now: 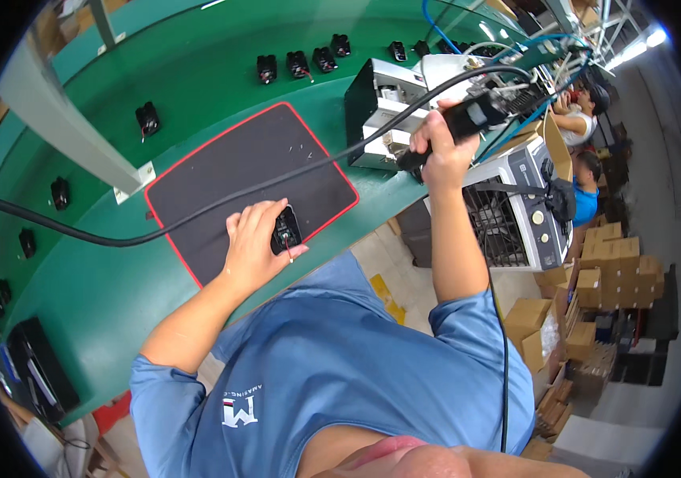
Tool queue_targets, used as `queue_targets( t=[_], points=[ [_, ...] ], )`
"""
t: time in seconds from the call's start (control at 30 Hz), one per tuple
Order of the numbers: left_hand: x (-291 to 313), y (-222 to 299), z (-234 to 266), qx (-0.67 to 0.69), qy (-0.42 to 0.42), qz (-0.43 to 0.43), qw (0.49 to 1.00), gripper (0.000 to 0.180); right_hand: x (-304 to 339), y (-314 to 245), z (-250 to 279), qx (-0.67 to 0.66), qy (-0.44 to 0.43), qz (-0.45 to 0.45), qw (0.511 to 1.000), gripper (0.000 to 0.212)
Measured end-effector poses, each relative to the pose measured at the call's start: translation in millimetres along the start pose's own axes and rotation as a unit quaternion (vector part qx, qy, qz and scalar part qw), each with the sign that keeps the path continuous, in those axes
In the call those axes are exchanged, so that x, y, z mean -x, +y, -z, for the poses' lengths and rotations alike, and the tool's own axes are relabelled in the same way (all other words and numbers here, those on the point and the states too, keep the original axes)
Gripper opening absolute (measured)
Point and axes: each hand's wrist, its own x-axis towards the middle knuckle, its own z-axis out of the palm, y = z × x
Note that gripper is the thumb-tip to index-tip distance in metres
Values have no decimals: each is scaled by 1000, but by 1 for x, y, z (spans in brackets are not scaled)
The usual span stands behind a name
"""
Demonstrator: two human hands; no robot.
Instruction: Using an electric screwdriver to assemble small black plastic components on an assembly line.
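My left hand (pixel 251 245) is closed around a small black plastic housing (pixel 287 233) on a dark mat (pixel 237 167) with a red border. A short thin wire with a pale end sticks out of the housing by my thumb. My right hand (pixel 445 151) is raised and grips a black electric screwdriver (pixel 468 118) with its fingers wrapped round it. The tool is tilted, its lower end beside a black and silver machine (pixel 380 115) that looks like a screw feeder.
A black cable (pixel 229 197) crosses above the mat. Several similar housings (pixel 297 64) stand along the green conveyor (pixel 205 72) beyond. A metal post (pixel 61 111) rises at left. On the right are a fan (pixel 508 215), stacked cartons (pixel 619 267) and two other people (pixel 583 119).
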Motion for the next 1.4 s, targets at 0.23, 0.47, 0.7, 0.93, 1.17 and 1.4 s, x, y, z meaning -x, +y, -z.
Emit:
queue_targets(
  t=[0.23,0.47,0.7,0.93,1.17,1.4],
  points=[
    [-4,0,-1,16,-4,1,1000,89,74,-28,-90,-112,-79,-3,991,30],
    [0,4,3,47,7,3,999,81,97,-7,-106,-149,-124,-9,981,33],
    [3,0,-1,55,16,-4,998,87,104,0,-104,-143,-118,-25,982,33],
    [0,3,3,51,-5,4,999,89,106,7,-103,-74,-141,8,987,29],
    [-2,0,3,57,4,5,998,86,111,13,-103,-133,-119,-15,984,33],
    [-6,-2,-3,63,5,-6,998,85,106,16,-96,-144,-142,-33,979,36]
  ],
)
